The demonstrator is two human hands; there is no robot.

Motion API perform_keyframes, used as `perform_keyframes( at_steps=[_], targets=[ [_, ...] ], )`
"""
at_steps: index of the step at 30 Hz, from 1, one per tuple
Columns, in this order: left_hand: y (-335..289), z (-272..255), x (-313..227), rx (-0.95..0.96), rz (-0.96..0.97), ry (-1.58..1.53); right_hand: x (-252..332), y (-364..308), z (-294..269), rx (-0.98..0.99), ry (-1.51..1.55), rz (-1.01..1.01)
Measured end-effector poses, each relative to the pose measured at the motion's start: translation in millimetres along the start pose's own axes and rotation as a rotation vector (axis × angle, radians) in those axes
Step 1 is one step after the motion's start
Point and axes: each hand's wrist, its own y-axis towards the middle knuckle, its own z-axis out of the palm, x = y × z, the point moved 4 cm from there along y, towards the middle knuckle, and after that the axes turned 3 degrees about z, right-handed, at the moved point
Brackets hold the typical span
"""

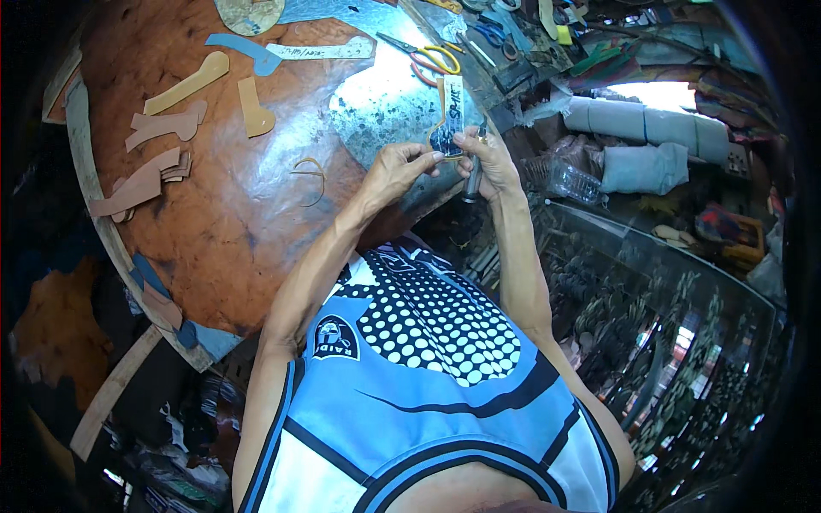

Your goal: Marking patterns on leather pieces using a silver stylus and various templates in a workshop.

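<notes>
My left hand (400,175) pinches the lower edge of a tan leather piece (441,101), above the near right part of the leather sheet. Over that piece lies a dark and white pattern template (454,111) with writing on it, covering most of the leather. My right hand (490,162) is closed round a slim tool with a dark cylindrical handle (471,185); its working tip is hard to make out. The thumb and fingers of this hand also touch the right edge of the template. A thin leather strip shows along the lower rim of the piece.
A large brown leather sheet (231,214) covers the work table, with several cut tan and pinkish leather pieces (188,83) on its left. Yellow-handled scissors (440,60) lie beyond my hands. Curled leather offcuts (310,178) rest mid-sheet. White wrapped rolls (650,120) stand at the right.
</notes>
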Motion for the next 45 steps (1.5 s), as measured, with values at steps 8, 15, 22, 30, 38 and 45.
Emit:
perform_keyframes(
  at_steps=[8, 15, 22, 30, 38, 45],
  targets=[
    [-14.3, -14.0, -25.4, 0.235, -0.115, 0.042, 8.7, -18.4, 15.5, 0.079, 0.017, -0.028],
    [-75.4, -20.7, -27.0, 0.729, -0.277, -0.120, 41.0, 1.0, -59.4, -0.163, 0.324, -0.191],
    [-52.5, -0.3, 18.7, 0.450, -0.231, 0.200, 48.8, -12.9, -46.2, -0.058, 0.015, -0.174],
    [-14.5, -1.2, 18.3, 0.135, -0.154, -0.543, 10.9, -17.4, -8.0, 0.051, -0.238, -0.102],
    [-35.5, -18.9, 36.2, 0.059, -0.184, -0.688, -14.8, -17.1, 28.6, 0.104, -0.308, -0.062],
    [-50.2, -65.6, 15.4, -0.030, -0.070, -0.657, -23.2, -1.0, 79.0, 0.168, -0.109, 0.016]
  ],
)
